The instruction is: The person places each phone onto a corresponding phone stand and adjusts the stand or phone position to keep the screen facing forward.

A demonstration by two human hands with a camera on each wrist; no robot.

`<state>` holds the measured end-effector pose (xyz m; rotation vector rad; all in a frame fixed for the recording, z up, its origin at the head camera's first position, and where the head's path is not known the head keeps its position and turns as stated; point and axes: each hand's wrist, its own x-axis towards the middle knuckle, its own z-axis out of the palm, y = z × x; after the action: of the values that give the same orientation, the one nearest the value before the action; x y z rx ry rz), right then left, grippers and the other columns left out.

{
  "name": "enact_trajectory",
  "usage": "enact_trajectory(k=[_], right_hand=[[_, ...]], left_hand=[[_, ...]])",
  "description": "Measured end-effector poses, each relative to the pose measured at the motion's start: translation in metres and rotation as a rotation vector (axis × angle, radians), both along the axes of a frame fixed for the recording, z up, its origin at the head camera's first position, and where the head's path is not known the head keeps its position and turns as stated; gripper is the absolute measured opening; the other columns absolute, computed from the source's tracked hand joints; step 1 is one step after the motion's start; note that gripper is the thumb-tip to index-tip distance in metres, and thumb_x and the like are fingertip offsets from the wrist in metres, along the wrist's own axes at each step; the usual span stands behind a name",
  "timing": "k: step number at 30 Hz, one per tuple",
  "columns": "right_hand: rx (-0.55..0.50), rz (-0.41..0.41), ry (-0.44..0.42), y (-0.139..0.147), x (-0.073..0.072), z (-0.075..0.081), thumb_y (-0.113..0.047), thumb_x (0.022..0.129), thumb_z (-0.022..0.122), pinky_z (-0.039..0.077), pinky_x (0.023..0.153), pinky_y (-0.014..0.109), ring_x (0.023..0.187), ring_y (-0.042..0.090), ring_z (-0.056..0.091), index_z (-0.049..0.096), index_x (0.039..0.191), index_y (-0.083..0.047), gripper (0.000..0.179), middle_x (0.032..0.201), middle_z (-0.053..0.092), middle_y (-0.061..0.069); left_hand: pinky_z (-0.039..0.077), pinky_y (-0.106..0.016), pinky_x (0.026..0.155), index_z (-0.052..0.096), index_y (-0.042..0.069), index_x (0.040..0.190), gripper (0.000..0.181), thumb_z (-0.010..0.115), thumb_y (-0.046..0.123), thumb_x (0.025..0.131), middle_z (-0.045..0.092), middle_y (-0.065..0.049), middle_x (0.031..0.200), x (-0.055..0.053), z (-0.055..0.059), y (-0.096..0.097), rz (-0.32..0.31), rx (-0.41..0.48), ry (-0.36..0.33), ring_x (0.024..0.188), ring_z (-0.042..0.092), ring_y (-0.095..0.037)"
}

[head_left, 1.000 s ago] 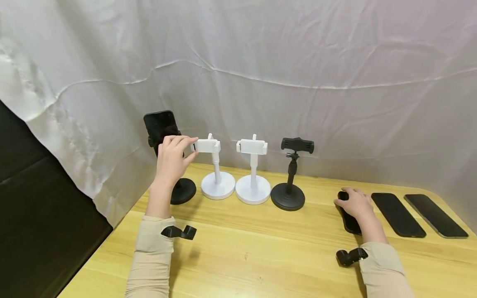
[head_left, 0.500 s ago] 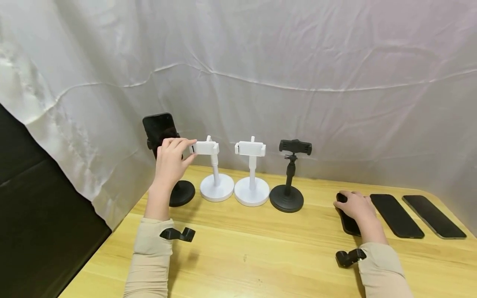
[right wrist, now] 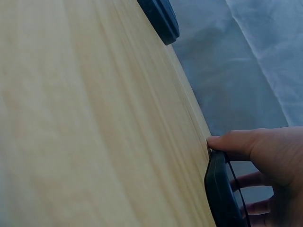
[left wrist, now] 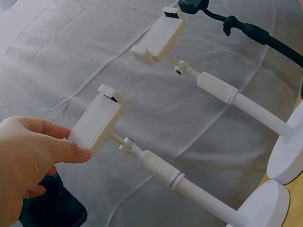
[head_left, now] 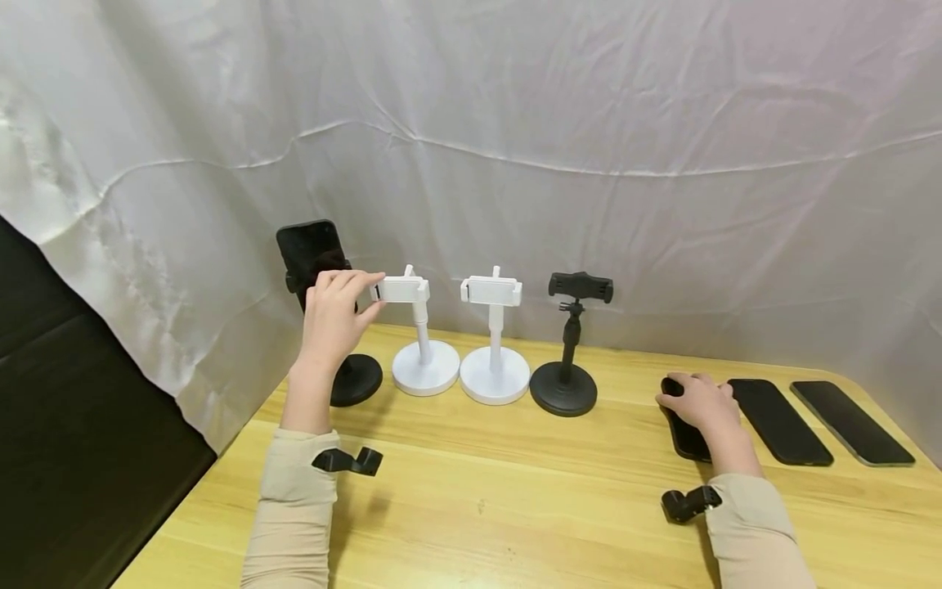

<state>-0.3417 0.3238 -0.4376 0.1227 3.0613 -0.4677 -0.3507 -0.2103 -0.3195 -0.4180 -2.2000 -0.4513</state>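
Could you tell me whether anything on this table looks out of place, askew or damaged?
Nothing stands out. The four stands are upright in a row; the leftmost holds a phone. The left hand pinches a white stand's clamp, the right hand grips a phone flat beside two others.

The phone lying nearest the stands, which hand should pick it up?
Probably the right hand. It already rests on that phone, thumb at its edge in the right wrist view. The left hand is busy far across the table, pinching the white stand's clamp.
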Motion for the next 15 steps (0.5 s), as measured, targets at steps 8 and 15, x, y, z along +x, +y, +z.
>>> enact_trajectory(k=[8,15], right_hand=[[0.004,0.001,-0.002,0.0017,-0.0008,-0.0022,-0.045,0.095,0.055,0.035,0.086,0.071,0.114,0.07,0.026,0.035,0.148,-0.003,0.07,0.143,0.026,0.041],[-0.009,-0.002,-0.004,0.0015,-0.0009,-0.0002,-0.044,0.095,0.056,0.034,0.086,0.07,0.114,0.069,0.026,0.035,0.148,-0.003,0.07,0.143,0.026,0.041]], left_hand=[[0.04,-0.05,0.084,0.069,0.017,0.12,0.039,0.078,0.019,0.082,0.068,-0.008,0.116,0.0027,0.0025,0.0013,0.0,-0.007,-0.01,0.112,0.05,-0.032],[0.04,-0.05,0.083,0.069,0.017,0.119,0.038,0.078,0.018,0.082,0.069,-0.008,0.115,0.0022,0.0024,0.0017,-0.001,-0.007,0.001,0.112,0.05,-0.032]])
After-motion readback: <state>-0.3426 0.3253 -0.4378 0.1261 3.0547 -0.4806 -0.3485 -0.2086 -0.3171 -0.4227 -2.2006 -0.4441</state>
